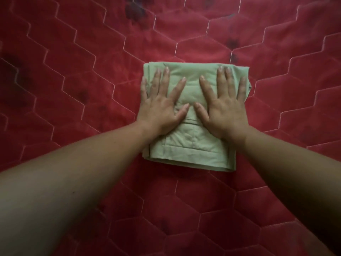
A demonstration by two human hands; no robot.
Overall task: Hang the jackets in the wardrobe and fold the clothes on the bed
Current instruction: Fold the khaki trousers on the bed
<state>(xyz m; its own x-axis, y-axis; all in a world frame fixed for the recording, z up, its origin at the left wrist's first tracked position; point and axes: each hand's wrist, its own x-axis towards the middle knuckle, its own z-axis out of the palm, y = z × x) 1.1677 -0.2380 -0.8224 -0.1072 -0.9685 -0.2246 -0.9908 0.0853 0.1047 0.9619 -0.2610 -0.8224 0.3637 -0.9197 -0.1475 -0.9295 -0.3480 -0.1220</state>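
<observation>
A pale green garment (pixel 193 150) lies folded into a compact rectangle on the red quilted bed (pixel 73 71), in the middle of the head view. My left hand (pixel 162 106) lies flat on its left half with fingers spread and straight. My right hand (pixel 225 106) presses flat on the right half, fingers likewise spread. Both palms cover the upper part of the fold; a hem and seams show at the near edge. No jacket or wardrobe is in view.
The red bed cover with stitched hexagon lines fills the whole frame. Dark flower prints (pixel 134 10) mark it at the far middle and at the left (pixel 16 65). My bare forearms reach in from the bottom corners.
</observation>
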